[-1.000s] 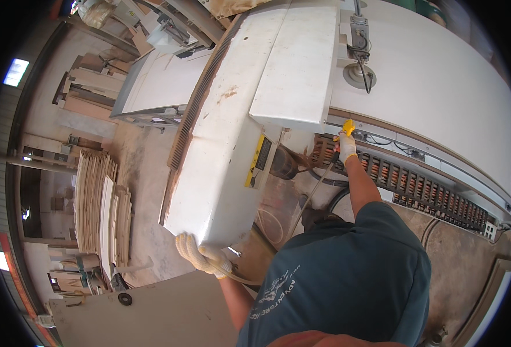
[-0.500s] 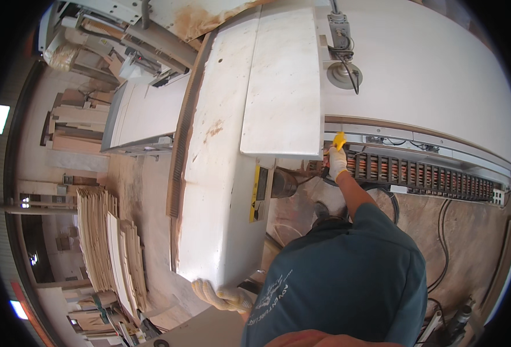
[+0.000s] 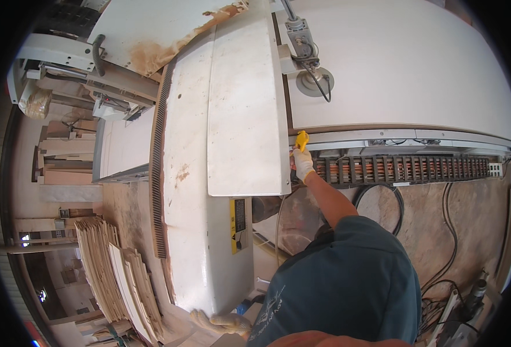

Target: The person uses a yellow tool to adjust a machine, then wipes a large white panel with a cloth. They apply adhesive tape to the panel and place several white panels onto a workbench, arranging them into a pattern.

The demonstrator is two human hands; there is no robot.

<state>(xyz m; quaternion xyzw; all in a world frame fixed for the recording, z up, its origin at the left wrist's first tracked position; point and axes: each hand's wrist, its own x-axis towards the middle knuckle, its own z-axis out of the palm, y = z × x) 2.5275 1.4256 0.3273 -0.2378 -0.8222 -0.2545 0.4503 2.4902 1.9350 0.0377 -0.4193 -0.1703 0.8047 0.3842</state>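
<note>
My right hand (image 3: 303,162), in a pale work glove, is closed on a small yellow tool (image 3: 302,140) whose exact kind I cannot make out. It is beside the right edge of a long white machine cover (image 3: 246,110), at the left end of a black cable chain (image 3: 406,169) with orange cables inside. My left hand (image 3: 220,322), also gloved, rests with outstretched fingers against the near end of the cover. A yellow and black warning label (image 3: 239,225) is on the cover's side.
A large white panel (image 3: 406,63) lies beyond the cable chain, with a round suction cup (image 3: 315,82) over its left part. Black hoses (image 3: 449,231) run along the floor at right. Stacked boards (image 3: 102,269) stand at left.
The view has shifted, so the machine cover appears farther left and lower. My right hand still grips the yellow tool beside the cable chain, and my left stays at the cover's near end.
</note>
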